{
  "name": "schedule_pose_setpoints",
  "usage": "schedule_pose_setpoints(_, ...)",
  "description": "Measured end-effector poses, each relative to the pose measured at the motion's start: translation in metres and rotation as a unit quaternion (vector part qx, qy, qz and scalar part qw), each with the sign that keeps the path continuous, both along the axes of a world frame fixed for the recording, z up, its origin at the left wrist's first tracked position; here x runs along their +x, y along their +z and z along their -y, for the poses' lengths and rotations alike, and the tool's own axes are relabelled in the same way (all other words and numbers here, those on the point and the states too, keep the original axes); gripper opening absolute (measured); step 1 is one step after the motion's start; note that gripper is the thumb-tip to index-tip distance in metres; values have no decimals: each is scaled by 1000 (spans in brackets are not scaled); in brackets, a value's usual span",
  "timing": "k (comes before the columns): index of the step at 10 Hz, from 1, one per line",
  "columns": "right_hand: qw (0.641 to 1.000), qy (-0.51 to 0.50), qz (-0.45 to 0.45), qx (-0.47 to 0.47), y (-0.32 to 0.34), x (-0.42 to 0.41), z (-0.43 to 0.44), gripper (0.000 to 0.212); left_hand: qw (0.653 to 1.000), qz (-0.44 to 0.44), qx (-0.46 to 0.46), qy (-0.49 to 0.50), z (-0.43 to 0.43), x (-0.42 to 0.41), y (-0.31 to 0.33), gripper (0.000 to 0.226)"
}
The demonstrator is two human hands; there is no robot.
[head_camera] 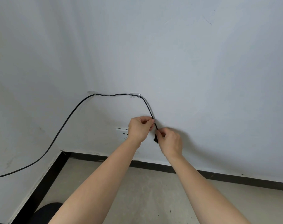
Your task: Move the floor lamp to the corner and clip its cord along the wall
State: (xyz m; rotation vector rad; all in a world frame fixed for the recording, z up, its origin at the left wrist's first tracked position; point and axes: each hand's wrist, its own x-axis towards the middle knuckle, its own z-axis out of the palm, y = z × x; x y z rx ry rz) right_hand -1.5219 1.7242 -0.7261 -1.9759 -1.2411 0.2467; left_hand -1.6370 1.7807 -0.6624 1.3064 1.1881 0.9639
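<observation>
my left hand (140, 129) is up against the wall (186, 62), thumb and forefinger pinched shut on the black cord (68, 117) just where it comes down from the right-hand clip; something small and pale shows at the fingertips, too small to say what. my right hand (170, 141) sits just below and to the right, fingers closed narrow on the same cord a little further down. the cord's black plug (155, 139) hangs between the two hands, close under my right fingertips.

behind my left wrist is a white wall socket (122, 132), partly hidden by the hand. plug is near it, not in it.

above the hands the cord rises in a curve to a clear clip (135, 95) stuck on the wall, runs roughly level with a slight wave to a second clear clip (92, 92) to the left, then drops in a long loose sweep down past the corner and out of view at the left edge.

black skirting (234, 177) runs along the base of both walls. pale concrete floor (145, 191) below. a dark rounded shape (47, 213) sits at bottom left, cannot tell what it is.
</observation>
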Motion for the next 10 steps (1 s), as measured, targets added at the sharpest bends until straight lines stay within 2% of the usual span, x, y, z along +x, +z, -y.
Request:
schedule_pose_setpoints(2, 986, -19, -161, 36, -5, -27, -11, 21, 992, -105, 73, 7, -5, 2, 11, 15)
schedule_pose_setpoints(3, 980, -6, -193, 59, -1, -38, -14, 17, 989, -122, 79, 1, -5, 0, 12, 10)
schedule_pose_setpoints(5, 991, 42, -117, 47, 1, -29, -13, 22, 990, -123, 67, -19, -10, -4, 15, 6)
schedule_pose_setpoints(6, 993, 87, -78, 22, 5, -15, -9, 18, 987, -132, 81, -30, -10, -5, 16, 8)
schedule_pose_setpoints(7, 986, 134, -77, -62, 10, -2, -2, 8, 973, -182, 132, -55, -4, -13, 13, 9)
schedule_pose_setpoints(8, 977, 167, 4, -133, 9, 13, 9, 30, 911, -323, 247, -72, 4, -39, -9, 27)
schedule_pose_setpoints(9, 967, 174, 55, -177, 13, 25, 20, 34, 827, -476, 281, -107, 9, -61, -30, 46)
schedule_pose_setpoints(10, 966, 164, 90, -178, 35, 32, 20, 35, 768, -570, 250, -155, 10, -69, -48, 62)
